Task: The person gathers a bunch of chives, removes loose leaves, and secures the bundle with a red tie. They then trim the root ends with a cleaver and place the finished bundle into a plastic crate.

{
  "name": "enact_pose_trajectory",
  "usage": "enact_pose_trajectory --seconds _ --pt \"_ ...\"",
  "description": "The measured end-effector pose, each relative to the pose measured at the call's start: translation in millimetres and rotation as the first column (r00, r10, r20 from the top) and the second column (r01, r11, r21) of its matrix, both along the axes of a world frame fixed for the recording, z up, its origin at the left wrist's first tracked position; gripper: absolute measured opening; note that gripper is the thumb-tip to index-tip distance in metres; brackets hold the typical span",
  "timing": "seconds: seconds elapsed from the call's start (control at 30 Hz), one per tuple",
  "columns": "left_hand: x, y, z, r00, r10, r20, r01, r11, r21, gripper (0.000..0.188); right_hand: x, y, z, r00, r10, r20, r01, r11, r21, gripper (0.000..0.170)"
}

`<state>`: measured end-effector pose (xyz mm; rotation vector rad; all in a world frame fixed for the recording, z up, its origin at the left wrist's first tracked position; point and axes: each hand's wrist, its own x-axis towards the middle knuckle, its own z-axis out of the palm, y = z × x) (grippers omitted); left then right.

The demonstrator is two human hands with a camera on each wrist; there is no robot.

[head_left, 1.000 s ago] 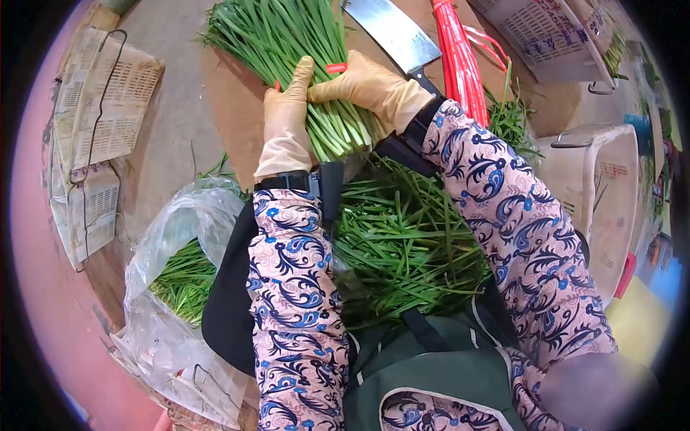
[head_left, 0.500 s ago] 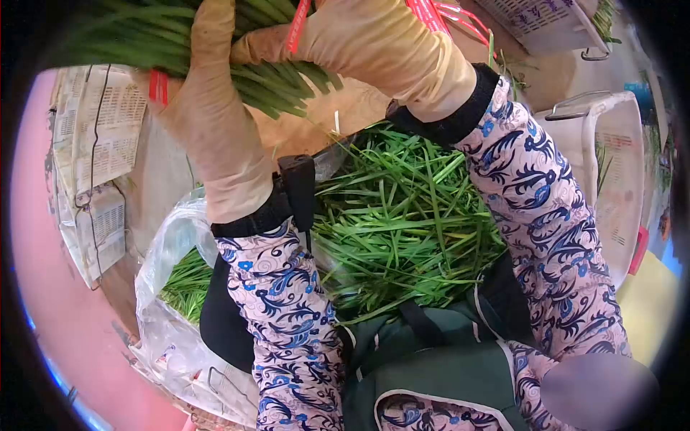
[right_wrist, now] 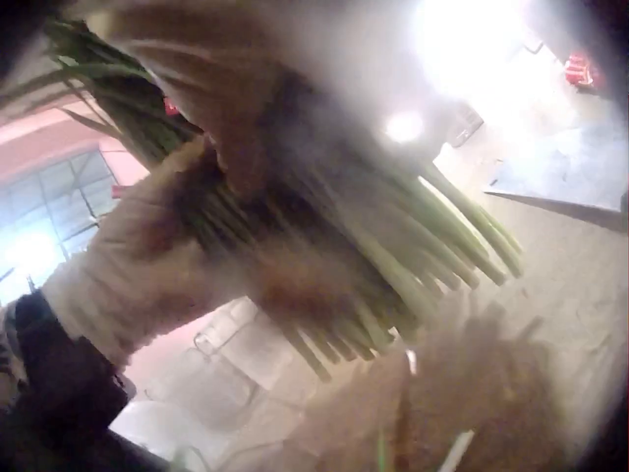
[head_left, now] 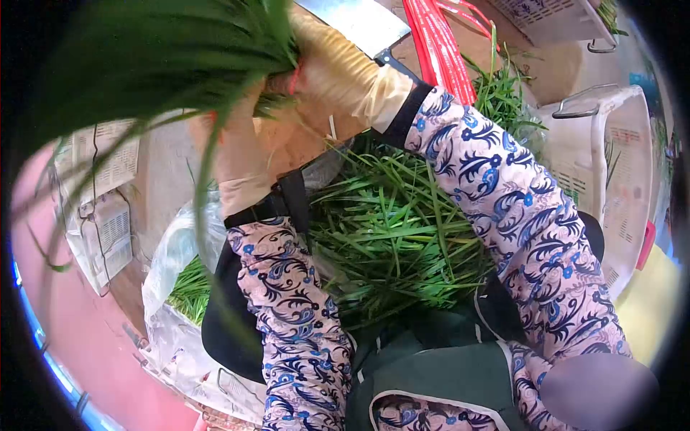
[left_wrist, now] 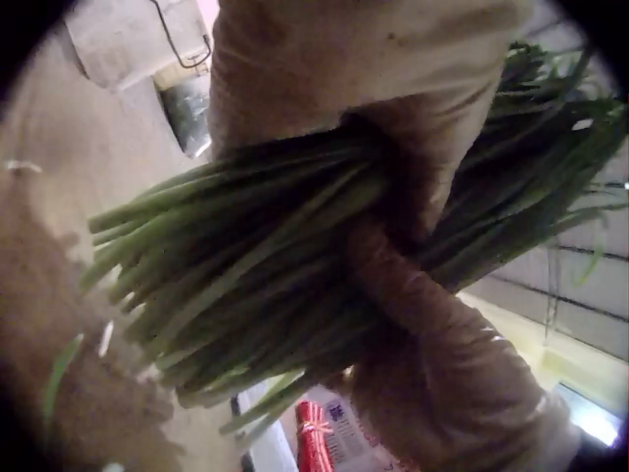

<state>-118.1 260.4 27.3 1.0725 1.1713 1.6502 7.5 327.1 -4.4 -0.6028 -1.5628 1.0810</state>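
green stalk bundle (head_left: 180,72) held off the surface (head_left: 296,147), by its near edge; left hand (head_left: 241,158) and right hand (head_left: 345,68) both gripping it. probably light, bendy, easily bruised; hold near the red tie (head_left: 295,77). left wrist view shows stalk ends, mostly hidden in head view.

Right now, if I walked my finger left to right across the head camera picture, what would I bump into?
White crates with wire handles → clear plastic bag → left hand → right hand → red strips → white basket.
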Motion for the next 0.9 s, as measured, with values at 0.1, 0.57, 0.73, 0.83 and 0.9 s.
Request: enact_pose_trajectory --seconds 0.1,0.57,0.73,0.83,0.9 --pt "2.6 -0.1 27.4 0.996 -0.055 0.066 0.059 0.996 -0.068 0.042 18.9 -9.7 45.9 0.924 -0.078 0.376 0.081 0.997 0.008 0.05" --pt "-33.0 58.6 -41.1 0.735 -0.594 -0.328 0.129 0.596 -0.792 0.077 13.9 9.1 -54.7 0.834 0.233 0.5 0.263 0.628 -0.732 0.051" --pt "-22.0 37.7 -19.4 0.72 -0.575 -0.388 0.148 0.674 -0.724 0.097 19.6 16.3 -59.1 0.819 0.306 0.486 0.223 0.61 -0.76 0.058" --pt "-18.9 29.9 -14.3 0.651 -0.63 -0.424 0.218 0.69 -0.69 0.125 21.7 16.5 -38.5 0.825 0.385 0.414 0.182 0.514 -0.839 0.06" --pt "-4.9 30.6 -27.7 0.485 -0.561 -0.671 0.026 0.776 -0.63 0.128 25.2 19.4 -24.5 0.673 0.518 0.528 0.177 0.58 -0.795 0.059"
